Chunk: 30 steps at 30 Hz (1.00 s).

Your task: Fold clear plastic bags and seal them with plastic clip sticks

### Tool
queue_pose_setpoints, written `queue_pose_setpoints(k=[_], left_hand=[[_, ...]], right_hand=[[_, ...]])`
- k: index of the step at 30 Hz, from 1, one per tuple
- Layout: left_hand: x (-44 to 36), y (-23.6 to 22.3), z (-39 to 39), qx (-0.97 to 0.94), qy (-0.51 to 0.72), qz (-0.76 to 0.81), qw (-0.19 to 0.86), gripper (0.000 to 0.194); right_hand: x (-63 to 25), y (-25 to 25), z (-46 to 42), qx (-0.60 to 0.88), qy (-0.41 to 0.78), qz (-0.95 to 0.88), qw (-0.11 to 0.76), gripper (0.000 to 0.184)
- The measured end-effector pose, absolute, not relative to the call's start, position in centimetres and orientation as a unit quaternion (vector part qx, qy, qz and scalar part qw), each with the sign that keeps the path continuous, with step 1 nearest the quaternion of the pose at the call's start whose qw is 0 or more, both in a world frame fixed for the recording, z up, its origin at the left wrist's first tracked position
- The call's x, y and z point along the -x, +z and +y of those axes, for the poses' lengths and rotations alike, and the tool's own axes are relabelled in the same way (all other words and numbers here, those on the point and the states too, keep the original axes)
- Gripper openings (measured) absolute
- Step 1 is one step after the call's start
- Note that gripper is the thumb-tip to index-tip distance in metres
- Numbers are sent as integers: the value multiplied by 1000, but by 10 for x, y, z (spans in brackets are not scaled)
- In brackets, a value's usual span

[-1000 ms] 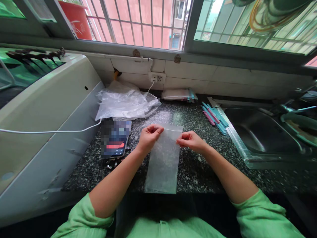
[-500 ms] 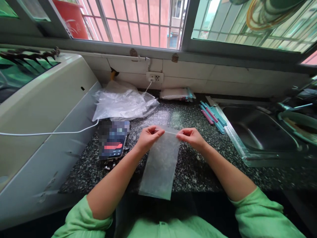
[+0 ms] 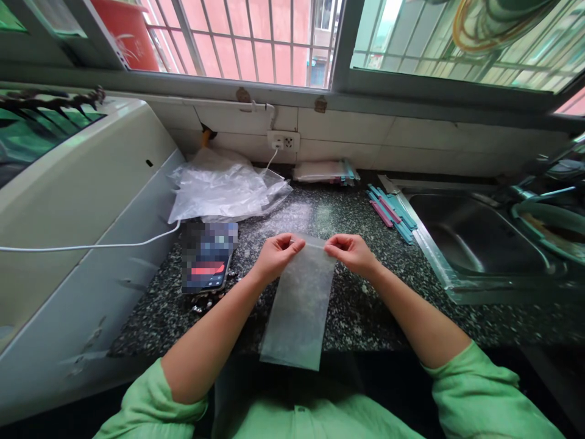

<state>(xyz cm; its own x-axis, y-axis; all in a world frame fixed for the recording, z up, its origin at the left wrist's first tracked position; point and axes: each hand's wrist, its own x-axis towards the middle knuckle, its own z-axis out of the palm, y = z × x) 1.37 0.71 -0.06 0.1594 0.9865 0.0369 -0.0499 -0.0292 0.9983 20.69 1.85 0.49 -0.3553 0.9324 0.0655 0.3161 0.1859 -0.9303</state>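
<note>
A clear, empty plastic bag [image 3: 299, 305] hangs over the speckled dark counter [image 3: 361, 317], its lower end past the front edge. My left hand [image 3: 275, 256] pinches the bag's top left corner. My right hand [image 3: 350, 253] pinches the top right corner. Both hands are closed on the bag's upper rim, held a little above the counter.
A phone [image 3: 208, 265] lies left of my hands, with a white cable [image 3: 91, 246] running across a white appliance [image 3: 77, 207]. Crumpled clear plastic [image 3: 223, 189] sits behind it. Pink and blue sticks [image 3: 393, 213] lie beside a steel sink [image 3: 479, 241]. A flat stack of bags [image 3: 324, 172] lies by the wall.
My hands have come slightly closer together at the bag's top. The bag's lower end has swung a little to the left and hangs tilted.
</note>
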Motion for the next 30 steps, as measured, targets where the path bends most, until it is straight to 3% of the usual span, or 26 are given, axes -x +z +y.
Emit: queue_pose_setpoints(k=[8, 13, 18, 25, 30], left_hand=[[-8, -9, 7, -647, 233, 413, 597, 29], [-5, -8, 7, -650, 193, 426, 599, 24], [0, -6, 9, -655, 161, 408, 616, 26], [-8, -7, 13, -561, 425, 444, 554, 33], [-8, -4, 14, -513, 507, 453, 525, 33]], right_hand=[[-225, 5, 34, 508, 339, -662, 434, 32], [-231, 2, 40, 530, 269, -671, 443, 32], [-228, 0, 38, 520, 277, -679, 438, 32], [-212, -8, 28, 489, 336, -701, 396, 30], [-203, -14, 21, 468, 344, -730, 360, 26]])
